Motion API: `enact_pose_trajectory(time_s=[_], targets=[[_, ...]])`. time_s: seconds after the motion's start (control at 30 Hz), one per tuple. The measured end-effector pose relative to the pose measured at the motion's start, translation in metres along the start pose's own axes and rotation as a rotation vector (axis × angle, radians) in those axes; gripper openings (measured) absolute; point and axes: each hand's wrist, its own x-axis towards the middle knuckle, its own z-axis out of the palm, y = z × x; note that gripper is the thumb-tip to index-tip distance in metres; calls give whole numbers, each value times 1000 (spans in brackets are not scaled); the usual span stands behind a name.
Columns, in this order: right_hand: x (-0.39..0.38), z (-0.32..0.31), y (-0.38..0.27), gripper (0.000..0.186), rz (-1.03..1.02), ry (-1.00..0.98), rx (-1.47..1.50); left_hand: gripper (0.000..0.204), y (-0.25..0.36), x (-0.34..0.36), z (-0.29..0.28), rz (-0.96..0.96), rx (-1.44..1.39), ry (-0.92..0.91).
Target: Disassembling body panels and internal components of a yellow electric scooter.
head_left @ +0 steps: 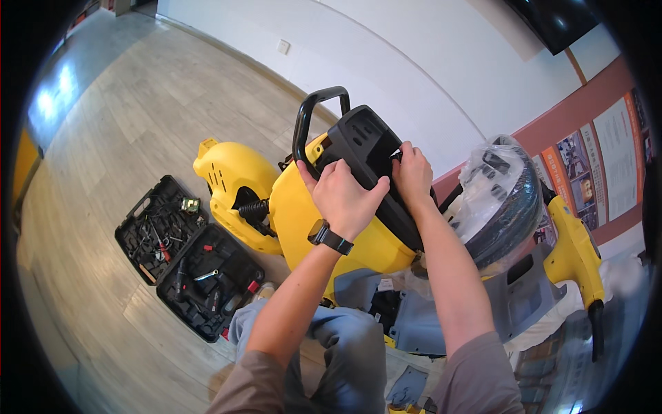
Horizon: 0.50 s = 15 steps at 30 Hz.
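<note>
Before me stands a yellow machine (302, 210) with a black top panel (363, 131) and a black looped handle (302, 124). My left hand (347, 198), a dark watch on its wrist, lies on the near side of the panel. Its thumb points right and its fingers reach toward the base of the handle; they are apart and hold nothing that I can see. At the recess on the panel's right side, my right hand (414, 174) has its fingers closed at a small dark piece with a light glint. Its kind is too small to tell.
An open black tool case (165, 265) with a wrench and a drill lies on the floor at left. Behind it is a round yellow cover (241, 165). At right are a plastic-wrapped black part (500, 207), grey panels (441, 321) and a yellow arm-like part (576, 259).
</note>
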Motion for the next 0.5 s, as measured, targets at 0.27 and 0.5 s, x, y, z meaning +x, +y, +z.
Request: enact_pose_trajectory(time_s=[0.27, 0.5], targets=[[-2, 2, 3, 28, -36, -8, 65, 51, -1, 0, 0, 13, 5, 10], [6, 8, 1, 20, 21, -6, 0, 51, 1, -1, 1, 7, -2, -9]])
